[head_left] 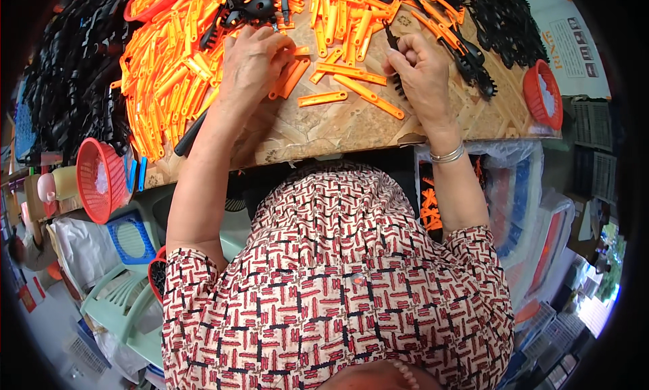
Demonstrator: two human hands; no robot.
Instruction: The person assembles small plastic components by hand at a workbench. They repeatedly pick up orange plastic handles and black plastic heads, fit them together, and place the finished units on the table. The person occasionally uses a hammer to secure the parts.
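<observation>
At the tabletop's left side, my left hand (pixel 258 60) is closed, its fingers curled down over an orange plastic handle (pixel 301 51). Its fingertips are partly hidden. To the right, my right hand (pixel 420 69) pinches a slim black utensil part (pixel 391 37) with a toothed edge, held upright between thumb and fingers. Between the hands several loose orange handles (pixel 322 99) lie flat on the patterned tabletop (pixel 284 130). A large heap of orange handles (pixel 165 72) spreads left of my left forearm.
Black utensil heads (pixel 259 8) lie at the back, with more near the right hand (pixel 476 72). Dark piles (pixel 74 72) flank the left. Red baskets stand at the left (pixel 94 180) and right (pixel 543 96) edges. A black rod-like handle (pixel 189 136) rests beside my left forearm.
</observation>
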